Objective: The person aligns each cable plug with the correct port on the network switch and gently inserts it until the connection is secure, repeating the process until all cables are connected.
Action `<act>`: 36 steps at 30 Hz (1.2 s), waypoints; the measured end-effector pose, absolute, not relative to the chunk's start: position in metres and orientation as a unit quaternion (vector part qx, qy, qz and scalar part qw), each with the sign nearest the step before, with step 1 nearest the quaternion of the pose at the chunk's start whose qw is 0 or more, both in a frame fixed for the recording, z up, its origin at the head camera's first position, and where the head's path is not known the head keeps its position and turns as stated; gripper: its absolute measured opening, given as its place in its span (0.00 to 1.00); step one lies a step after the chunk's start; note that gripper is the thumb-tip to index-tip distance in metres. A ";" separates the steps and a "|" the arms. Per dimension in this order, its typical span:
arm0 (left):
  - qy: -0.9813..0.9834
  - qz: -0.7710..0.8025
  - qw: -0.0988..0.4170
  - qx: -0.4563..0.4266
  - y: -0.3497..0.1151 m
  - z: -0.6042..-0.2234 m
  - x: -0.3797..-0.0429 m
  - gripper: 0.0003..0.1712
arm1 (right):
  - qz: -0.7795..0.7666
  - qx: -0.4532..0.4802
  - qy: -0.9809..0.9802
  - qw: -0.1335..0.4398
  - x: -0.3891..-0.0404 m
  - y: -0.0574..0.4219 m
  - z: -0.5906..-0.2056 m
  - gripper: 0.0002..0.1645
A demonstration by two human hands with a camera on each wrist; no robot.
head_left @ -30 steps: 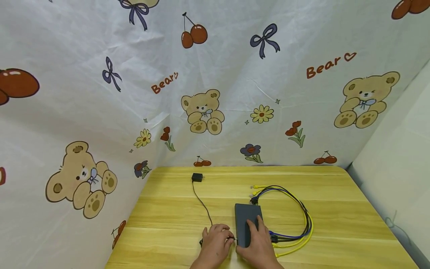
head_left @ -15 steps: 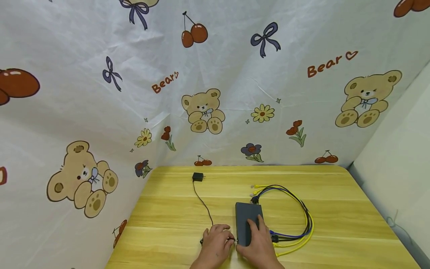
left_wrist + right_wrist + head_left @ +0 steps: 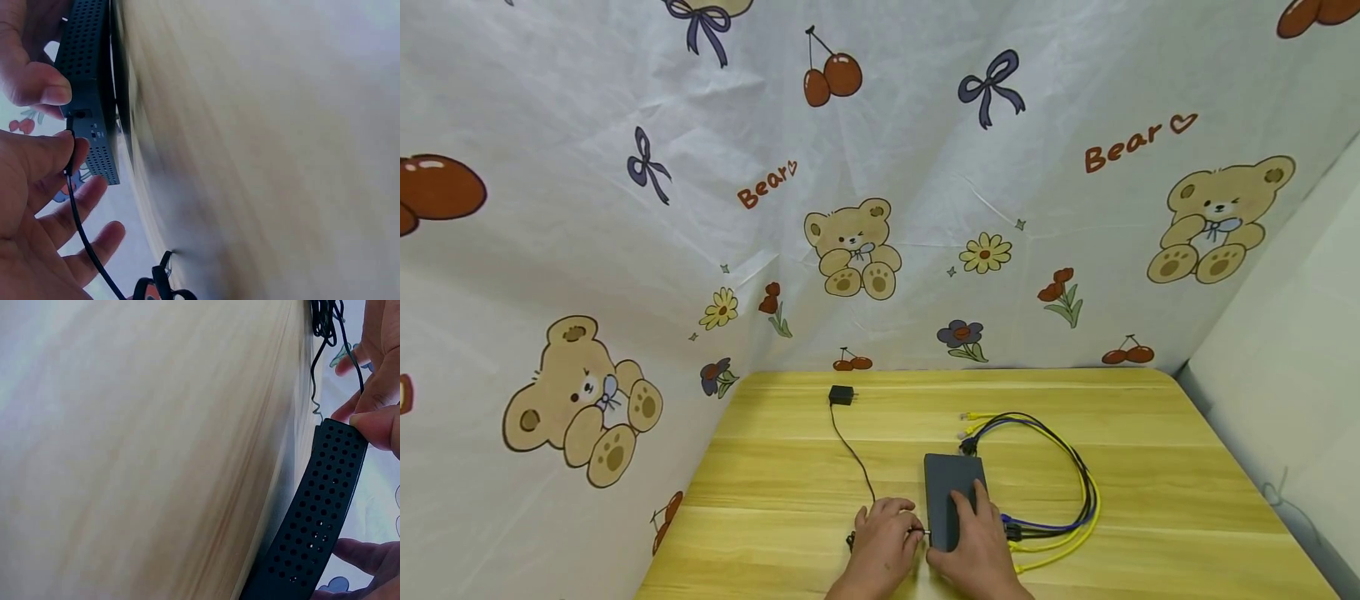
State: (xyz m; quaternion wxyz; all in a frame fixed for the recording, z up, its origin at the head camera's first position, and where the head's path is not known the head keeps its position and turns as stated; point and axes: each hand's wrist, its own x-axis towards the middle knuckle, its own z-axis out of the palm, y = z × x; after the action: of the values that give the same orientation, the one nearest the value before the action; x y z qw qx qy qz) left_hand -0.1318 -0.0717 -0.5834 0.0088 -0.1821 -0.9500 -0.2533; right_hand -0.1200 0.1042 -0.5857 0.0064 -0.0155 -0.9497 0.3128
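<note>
Electronics box [image 3: 942,502] lies on counter [image 3: 775,483], before person: dark, flat, rectangular, rows of round holes along sides. Its long axis runs away from person; one narrow-side socket [image 3: 80,114] faces left hand [image 3: 880,542]. Left fingers pinch thin black DC plug [image 3: 69,166] nearly closed, metal tip pointing right, at box's left side; how deep it sits, cannot tell. Right hand [image 3: 976,543] grips box, thumb and fingers spread moderately.
</note>
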 end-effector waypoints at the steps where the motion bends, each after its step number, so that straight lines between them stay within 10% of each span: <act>1: -0.951 -0.251 0.010 -0.181 -0.071 -0.584 -0.132 0.06 | 0.310 -0.014 -0.951 0.006 -0.120 0.104 -0.586 0.54; 36: -0.942 -0.277 -0.018 -0.189 -0.080 -0.586 -0.131 0.06 | 0.314 -0.017 -0.949 0.008 -0.121 0.103 -0.588 0.53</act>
State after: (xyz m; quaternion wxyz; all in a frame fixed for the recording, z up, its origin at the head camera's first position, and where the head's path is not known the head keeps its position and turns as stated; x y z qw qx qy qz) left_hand -0.1307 -0.0799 -0.5858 -0.0182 -0.1892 -0.9420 -0.2766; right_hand -0.1212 0.1033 -0.5879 0.0079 -0.0167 -0.9493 0.3139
